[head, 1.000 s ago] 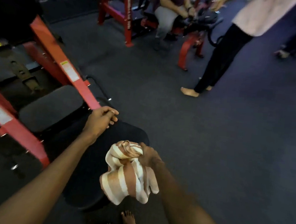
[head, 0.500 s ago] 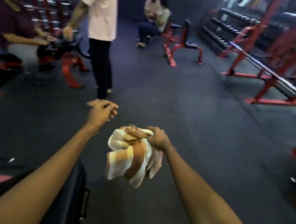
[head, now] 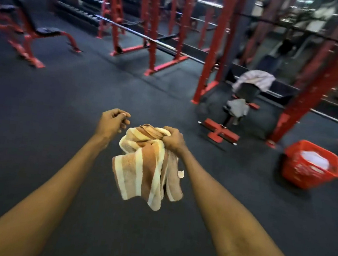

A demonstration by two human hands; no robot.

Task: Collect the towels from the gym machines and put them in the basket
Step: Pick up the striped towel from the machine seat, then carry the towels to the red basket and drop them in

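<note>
While both bare arms reach forward over the dark floor (head: 39, 136), the right hand (head: 173, 140) is clenched around the bunched top of a striped towel (head: 145, 167), which hangs in the air near the middle of the view. Its cloth is terry, with broad bands of orange-brown alternating with cream, crumpled into loose folds that droop below the fist; a small white tag (head: 180, 174) sticks out on its right edge. Just left of it, the left hand (head: 112, 124) holds nothing, its fingers curled loosely inward and apart from the cloth. Far to the right, a red basket (head: 296, 173) sits on the floor with something white heaped inside it, well apart from the held towel. Beyond it, toward the far middle-right, a pale towel (head: 255, 79) is draped over the top of a black bench (head: 247, 92) on a red base, and a grey towel (head: 238, 108) lies lower on the same bench. Red rack uprights (head: 215, 49) stand around that bench, with a barbell (head: 144, 35) running across the racks to the left. At the far left stands another red-framed bench (head: 39, 30), blurred.
</note>
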